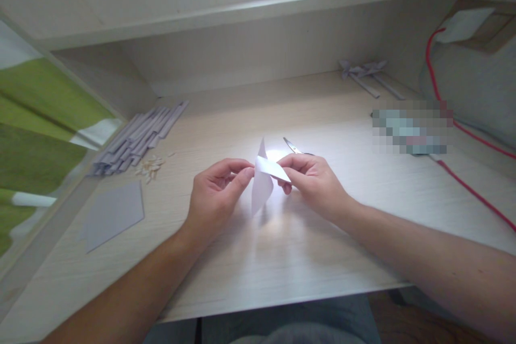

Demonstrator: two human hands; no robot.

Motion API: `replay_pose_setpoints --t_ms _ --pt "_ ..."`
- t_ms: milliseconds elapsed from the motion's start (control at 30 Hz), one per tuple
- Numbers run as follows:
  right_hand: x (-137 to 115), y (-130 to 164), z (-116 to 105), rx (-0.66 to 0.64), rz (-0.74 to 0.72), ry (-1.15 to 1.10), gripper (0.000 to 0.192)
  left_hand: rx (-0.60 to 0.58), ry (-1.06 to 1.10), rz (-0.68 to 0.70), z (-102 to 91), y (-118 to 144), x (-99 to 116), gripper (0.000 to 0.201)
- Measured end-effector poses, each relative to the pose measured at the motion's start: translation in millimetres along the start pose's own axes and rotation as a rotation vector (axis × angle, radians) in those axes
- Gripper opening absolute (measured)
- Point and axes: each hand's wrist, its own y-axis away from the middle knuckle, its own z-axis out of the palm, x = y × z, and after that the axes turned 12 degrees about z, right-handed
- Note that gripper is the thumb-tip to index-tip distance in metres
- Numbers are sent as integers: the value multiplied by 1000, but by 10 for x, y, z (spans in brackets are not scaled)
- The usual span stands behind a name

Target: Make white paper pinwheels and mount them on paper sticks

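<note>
Both forearms are cut off by the lower edge. The left hand (pixel 215 196) and right hand (pixel 312 180) meet above the middle of the worktop (pixel 282 258), each grip pinched shut on the folded paper (pixel 264 180) between them; the fingertips are partly hidden behind it. Glare washes out the paper's lower flap. Just past the right hand, at 1 o'clock, scissors (pixel 291 145) show only their blades; the handles are hidden. At 9 o'clock lies a flat sheet (pixel 115 212). Farther, at 10 o'clock, sit small scraps (pixel 151 167) and a pile of paper rolls (pixel 137 137). At 2 o'clock a blurred object cannot be made out, with a red cable (pixel 471 191) beside it. Far back lie paper stems (pixel 368 75).
</note>
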Motion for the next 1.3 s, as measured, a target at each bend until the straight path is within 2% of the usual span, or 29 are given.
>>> replay_pose_setpoints --t_ms 333,633,733,833,1067,1300 --pt "-13 9 19 35 24 -13 16 -38 -75 82 -9 17 -30 8" --pt "-48 84 73 120 -82 49 22 -26 -96 126 -6 38 -39 9" --pt "-58 108 88 127 -102 53 17 -26 -89 124 -4 38 -39 8" --pt "-49 110 80 106 -110 58 13 -16 -72 110 -5 36 -32 8" --pt "-32 36 25 -49 35 -63 22 -1 -45 93 -9 44 7 8" --pt "-32 29 30 -34 26 -77 23 -35 -85 187 -14 63 16 6"
